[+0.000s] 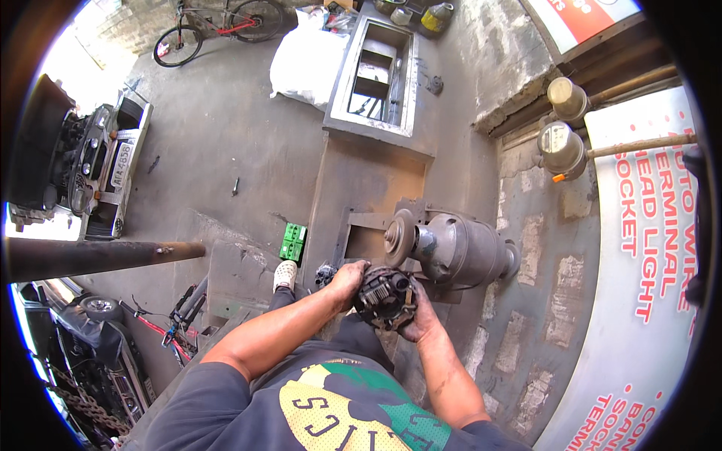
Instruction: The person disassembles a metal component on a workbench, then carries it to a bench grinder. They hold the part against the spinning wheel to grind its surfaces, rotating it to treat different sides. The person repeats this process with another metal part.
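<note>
Both my hands hold a dark, greasy round part that looks like a car alternator (385, 298), in front of my body. My left hand (349, 279) is closed on its upper left side. My right hand (422, 319) wraps its right side; some of those fingers are hidden behind the part. Just beyond it stands a grey bench grinder (468, 249), its round wheel (400, 236) close to the alternator's upper edge but seemingly apart from it. A small dark metal piece (325, 275) lies beside my left hand.
A green battery (293, 242) sits on the ground near my shoe (285, 276). Ahead is a metal-framed box (412, 98) next to a white sack (304, 56). A dark pole (105, 259) juts in at left, near vehicles and bicycles. Meters (562, 147) and a signboard (602, 301) line the right.
</note>
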### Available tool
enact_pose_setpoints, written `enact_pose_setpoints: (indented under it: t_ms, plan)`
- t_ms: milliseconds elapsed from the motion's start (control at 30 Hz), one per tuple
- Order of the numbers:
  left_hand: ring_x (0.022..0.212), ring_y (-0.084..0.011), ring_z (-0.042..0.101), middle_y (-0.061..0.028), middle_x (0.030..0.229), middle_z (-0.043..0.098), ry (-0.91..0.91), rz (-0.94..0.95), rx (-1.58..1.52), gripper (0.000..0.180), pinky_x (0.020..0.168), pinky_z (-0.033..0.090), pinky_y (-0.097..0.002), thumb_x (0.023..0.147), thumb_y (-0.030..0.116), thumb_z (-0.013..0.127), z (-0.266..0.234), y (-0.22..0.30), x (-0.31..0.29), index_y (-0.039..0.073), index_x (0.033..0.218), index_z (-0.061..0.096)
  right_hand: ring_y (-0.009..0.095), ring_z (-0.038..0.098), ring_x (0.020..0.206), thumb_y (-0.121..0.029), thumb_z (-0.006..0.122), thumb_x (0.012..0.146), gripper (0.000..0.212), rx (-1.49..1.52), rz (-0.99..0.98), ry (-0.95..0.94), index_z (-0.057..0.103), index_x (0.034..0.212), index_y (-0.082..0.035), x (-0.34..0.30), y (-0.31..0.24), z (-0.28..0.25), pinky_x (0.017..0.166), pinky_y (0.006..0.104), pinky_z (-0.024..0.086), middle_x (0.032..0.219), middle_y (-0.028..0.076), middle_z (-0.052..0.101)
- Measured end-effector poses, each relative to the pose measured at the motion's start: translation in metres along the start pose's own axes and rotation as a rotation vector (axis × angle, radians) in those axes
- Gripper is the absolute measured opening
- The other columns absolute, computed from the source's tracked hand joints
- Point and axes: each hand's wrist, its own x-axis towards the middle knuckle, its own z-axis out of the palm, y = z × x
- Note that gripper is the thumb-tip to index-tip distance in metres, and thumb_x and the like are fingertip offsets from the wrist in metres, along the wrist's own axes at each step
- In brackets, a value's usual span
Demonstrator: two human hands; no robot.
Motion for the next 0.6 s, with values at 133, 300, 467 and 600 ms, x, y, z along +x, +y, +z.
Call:
enact_pose_setpoints:
  t_ms: [133, 300, 467, 600]
  plan:
    - [0.086, -0.0263, 0.074, -0.0102, 0.100, 0.078, 0.080, 0.008, -0.071, 0.037, 0.084, 0.061, -0.0470, 0.108, 0.032, 0.046, -0.009, -0.012, -0.008, 0.007, 0.112, 0.072, 0.026, 0.072, 0.117, -0.052, 0.048, 0.108, 0.054, 0.000, 0.012, 0.138, 0.070, 0.135, -0.011, -0.005, 0.012, 0.006, 0.105, 0.0464, 0.058, 0.129, 0.009, 0.075]
    - [0.088, -0.0256, 0.073, -0.0101, 0.100, 0.078, 0.032, 0.030, -0.007, 0.038, 0.088, 0.058, -0.0422, 0.108, 0.033, 0.047, -0.016, -0.015, 0.005, 0.006, 0.109, 0.073, 0.025, 0.072, 0.116, -0.053, 0.047, 0.108, 0.055, -0.022, 0.047, 0.049, 0.070, 0.135, -0.010, 0.000, 0.004, 0.003, 0.105, 0.0455, 0.058, 0.129, 0.009, 0.075]
    - [0.094, -0.0246, 0.074, -0.0118, 0.101, 0.078, 0.120, 0.078, 0.021, 0.038, 0.092, 0.058, -0.0424, 0.108, 0.033, 0.048, -0.004, -0.012, -0.005, 0.003, 0.112, 0.072, 0.025, 0.072, 0.117, -0.050, 0.049, 0.108, 0.053, -0.042, -0.004, 0.088, 0.070, 0.135, -0.010, -0.003, -0.001, 0.008, 0.105, 0.0450, 0.059, 0.128, 0.008, 0.076]
    - [0.089, -0.0275, 0.074, -0.0130, 0.101, 0.079, 0.034, 0.032, -0.119, 0.036, 0.093, 0.058, -0.0430, 0.107, 0.032, 0.050, -0.016, -0.024, 0.007, 0.005, 0.110, 0.073, 0.024, 0.073, 0.114, -0.050, 0.050, 0.108, 0.052, -0.099, 0.039, 0.131, 0.071, 0.134, -0.010, -0.002, -0.005, 0.004, 0.103, 0.0445, 0.060, 0.127, 0.008, 0.076]
